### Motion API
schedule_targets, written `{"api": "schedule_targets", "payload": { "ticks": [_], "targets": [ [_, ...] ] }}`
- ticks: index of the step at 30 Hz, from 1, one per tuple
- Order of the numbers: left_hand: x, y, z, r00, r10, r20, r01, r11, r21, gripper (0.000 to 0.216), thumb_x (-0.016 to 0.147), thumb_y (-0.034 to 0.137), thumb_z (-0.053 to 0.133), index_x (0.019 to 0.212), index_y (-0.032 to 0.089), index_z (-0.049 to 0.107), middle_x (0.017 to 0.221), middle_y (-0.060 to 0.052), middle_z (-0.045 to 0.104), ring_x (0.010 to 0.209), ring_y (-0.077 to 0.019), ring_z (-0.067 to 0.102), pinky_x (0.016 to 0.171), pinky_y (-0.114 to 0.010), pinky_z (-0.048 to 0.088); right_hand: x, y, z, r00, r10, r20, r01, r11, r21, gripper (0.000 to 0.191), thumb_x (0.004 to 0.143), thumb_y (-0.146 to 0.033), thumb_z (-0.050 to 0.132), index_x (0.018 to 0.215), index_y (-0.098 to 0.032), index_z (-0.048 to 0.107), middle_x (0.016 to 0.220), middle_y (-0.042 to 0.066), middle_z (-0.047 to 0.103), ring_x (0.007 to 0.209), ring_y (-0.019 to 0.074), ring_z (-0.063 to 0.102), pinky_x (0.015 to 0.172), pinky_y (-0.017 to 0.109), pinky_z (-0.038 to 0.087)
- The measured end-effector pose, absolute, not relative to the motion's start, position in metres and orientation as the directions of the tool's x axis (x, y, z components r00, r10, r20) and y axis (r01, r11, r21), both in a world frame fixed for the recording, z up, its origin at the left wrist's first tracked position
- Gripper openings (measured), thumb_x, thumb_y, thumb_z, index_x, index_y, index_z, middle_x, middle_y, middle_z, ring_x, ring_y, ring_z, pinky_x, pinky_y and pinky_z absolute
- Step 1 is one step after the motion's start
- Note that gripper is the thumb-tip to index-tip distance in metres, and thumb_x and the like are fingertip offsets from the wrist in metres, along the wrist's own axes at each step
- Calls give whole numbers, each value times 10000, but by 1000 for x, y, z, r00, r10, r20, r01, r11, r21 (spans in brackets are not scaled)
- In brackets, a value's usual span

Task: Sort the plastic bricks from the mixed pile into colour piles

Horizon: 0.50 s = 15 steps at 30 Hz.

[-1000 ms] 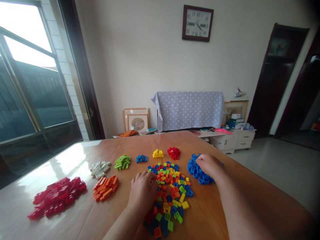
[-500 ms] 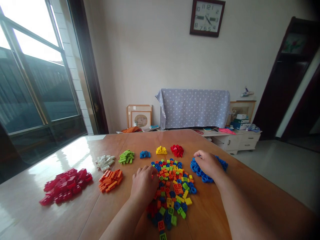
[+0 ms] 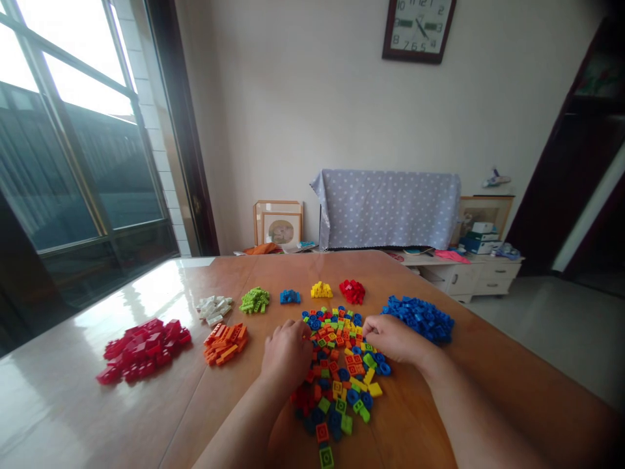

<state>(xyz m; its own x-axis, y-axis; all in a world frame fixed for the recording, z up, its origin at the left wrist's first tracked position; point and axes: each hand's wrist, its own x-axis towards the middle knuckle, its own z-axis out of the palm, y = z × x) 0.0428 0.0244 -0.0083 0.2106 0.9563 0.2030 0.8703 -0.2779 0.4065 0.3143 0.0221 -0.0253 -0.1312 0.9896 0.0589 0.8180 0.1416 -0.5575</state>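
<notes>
A mixed pile of toy building bricks [image 3: 336,387] in red, orange, yellow, green and blue spreads over the table in front of me. At its left edge my left hand [image 3: 288,354] is closed, fingers curled down among the bricks; the fingertips are hidden. My right hand [image 3: 396,339] is closed too, its curled fingers at the pile's upper right edge. Whatever either hand may hold is hidden. Just beyond my right hand lies a heap of blue bricks [image 3: 420,317].
Sorted heaps ring the pile: crimson bricks [image 3: 146,348], orange bricks [image 3: 226,343], white bricks [image 3: 213,309], green bricks [image 3: 254,300], small blue bricks [image 3: 290,297], yellow bricks [image 3: 321,290] and red bricks [image 3: 352,291]. The wooden table [image 3: 195,417] has its right edge past the blue heap.
My right hand has moved left from over the blue heap to the mixed pile's edge. My left hand stays at the left of the pile. The view has shifted slightly.
</notes>
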Motion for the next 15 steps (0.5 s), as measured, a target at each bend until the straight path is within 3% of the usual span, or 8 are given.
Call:
{"api": "schedule_targets", "payload": {
  "ticks": [15],
  "targets": [
    [47, 22, -11, 258, 946, 198, 863, -318, 394, 225, 796, 170, 515, 923, 257, 679, 1017, -47, 674, 991, -229, 603, 785, -305, 408, 284, 21, -30, -208, 971, 115, 754, 234, -614, 197, 762, -179, 554, 883, -184, 709, 633, -43, 587, 596, 112, 499, 538, 208, 302]
  ]
}}
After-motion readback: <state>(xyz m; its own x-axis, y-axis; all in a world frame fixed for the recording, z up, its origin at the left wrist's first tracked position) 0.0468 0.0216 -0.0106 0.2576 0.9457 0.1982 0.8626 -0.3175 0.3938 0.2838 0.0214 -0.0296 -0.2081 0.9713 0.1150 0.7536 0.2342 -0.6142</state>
